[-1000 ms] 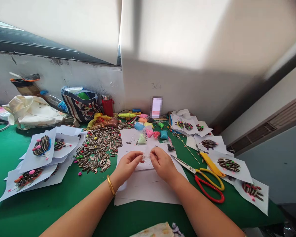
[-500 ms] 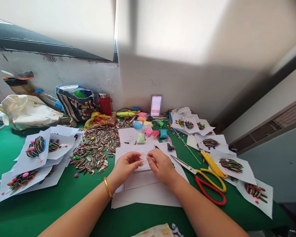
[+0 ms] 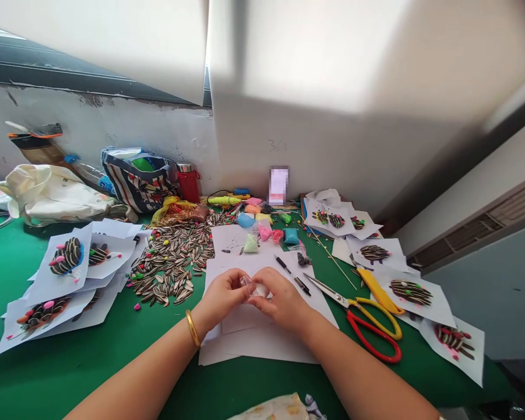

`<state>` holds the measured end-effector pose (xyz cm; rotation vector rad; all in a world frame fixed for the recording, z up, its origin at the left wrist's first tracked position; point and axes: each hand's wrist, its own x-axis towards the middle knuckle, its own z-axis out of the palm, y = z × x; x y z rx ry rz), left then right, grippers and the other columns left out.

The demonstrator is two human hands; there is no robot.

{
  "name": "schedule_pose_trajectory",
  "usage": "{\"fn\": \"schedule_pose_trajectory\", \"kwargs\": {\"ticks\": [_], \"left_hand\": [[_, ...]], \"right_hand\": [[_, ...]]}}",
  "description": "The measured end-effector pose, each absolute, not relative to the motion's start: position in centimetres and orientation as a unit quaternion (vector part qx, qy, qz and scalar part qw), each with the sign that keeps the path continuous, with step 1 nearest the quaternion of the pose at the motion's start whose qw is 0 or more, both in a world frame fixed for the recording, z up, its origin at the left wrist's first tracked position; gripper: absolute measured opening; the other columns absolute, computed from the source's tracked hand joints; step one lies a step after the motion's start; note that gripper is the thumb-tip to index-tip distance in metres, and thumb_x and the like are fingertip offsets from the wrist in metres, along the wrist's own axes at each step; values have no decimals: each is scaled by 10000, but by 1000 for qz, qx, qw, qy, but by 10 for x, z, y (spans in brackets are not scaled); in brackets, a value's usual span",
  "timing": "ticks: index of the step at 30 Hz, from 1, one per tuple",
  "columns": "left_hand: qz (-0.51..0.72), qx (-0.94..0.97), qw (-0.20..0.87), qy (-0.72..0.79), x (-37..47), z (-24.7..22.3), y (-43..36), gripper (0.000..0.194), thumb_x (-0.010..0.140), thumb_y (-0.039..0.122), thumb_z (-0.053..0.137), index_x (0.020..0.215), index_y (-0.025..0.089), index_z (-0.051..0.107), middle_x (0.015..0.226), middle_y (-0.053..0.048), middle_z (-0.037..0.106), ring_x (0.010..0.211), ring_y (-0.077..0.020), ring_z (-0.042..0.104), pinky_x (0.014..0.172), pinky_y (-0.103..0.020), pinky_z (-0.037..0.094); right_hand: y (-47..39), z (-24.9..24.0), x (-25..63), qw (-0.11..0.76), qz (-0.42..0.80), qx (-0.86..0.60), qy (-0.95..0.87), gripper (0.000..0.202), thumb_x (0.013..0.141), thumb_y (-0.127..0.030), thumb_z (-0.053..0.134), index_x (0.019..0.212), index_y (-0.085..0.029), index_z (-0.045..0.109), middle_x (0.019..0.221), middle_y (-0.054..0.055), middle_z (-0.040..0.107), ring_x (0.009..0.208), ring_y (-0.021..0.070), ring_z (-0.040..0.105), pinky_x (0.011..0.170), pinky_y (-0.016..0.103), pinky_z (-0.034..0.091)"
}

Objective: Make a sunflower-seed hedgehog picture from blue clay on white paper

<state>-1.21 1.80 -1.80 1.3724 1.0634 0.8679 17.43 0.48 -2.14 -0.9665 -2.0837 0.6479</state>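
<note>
Between my hands is a small see-through plastic bag (image 3: 259,290) with something white inside, probably a soft lump; fingers partly hide it. My left hand (image 3: 222,298) pinches one end of the bag with thumb and fingertips. Curled round its other side, my right hand (image 3: 286,298) grips it too. Both hands hover over white paper sheets (image 3: 266,345). A black pen (image 3: 282,264) and its separate black cap (image 3: 302,286) lie on the paper, right of my hands. Several small bags of coloured clay, among them a pale green one (image 3: 251,244), lie beyond.
Striped sunflower seeds (image 3: 170,265) are heaped at left. Seed-decorated paper sheets (image 3: 65,256) are stacked on the far left, and more (image 3: 411,291) lie on the right. Large scissors (image 3: 371,321) rest beside my right forearm. Bags and a red flask (image 3: 187,184) line the wall.
My hands have drawn closer together, and the right one has curled further round the plastic bag. The pen and cap beside my right hand show more fully. The view has shifted slightly.
</note>
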Motion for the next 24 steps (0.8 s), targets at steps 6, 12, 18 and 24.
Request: {"fn": "schedule_pose_trajectory", "kwargs": {"ticks": [6, 12, 18, 24], "left_hand": [[392, 545, 595, 442, -16, -15, 22, 266, 750, 391, 703, 819, 144, 629, 663, 7, 568, 610, -117, 494, 585, -244, 413], [360, 577, 593, 432, -15, -8, 18, 232, 776, 382, 671, 812, 163, 603, 691, 20, 529, 614, -107, 476, 575, -225, 396], [313, 583, 619, 423, -16, -5, 13, 307, 771, 449, 685, 791, 170, 557, 637, 41, 482, 531, -88, 449, 495, -206, 367], [318, 564, 639, 415, -16, -6, 15, 337, 732, 452, 735, 788, 164, 568, 670, 32, 518, 554, -91, 485, 533, -225, 406]], "right_hand": [[9, -21, 184, 358, 245, -413, -801, 263, 819, -229, 669, 1056, -231, 555, 1013, 51, 616, 925, 200, 577, 803, 330, 483], [6, -19, 182, 359, 230, -418, -802, 203, 819, -191, 627, 1012, -234, 581, 952, 32, 631, 853, 179, 580, 760, 304, 474], [-4, -17, 173, 354, 222, -417, -807, 148, 796, -184, 623, 921, -238, 564, 841, 8, 615, 746, 166, 560, 675, 281, 450], [-5, -17, 174, 363, 223, -409, -807, 120, 814, -189, 607, 915, -232, 560, 836, 12, 617, 740, 167, 564, 674, 282, 444]]}}
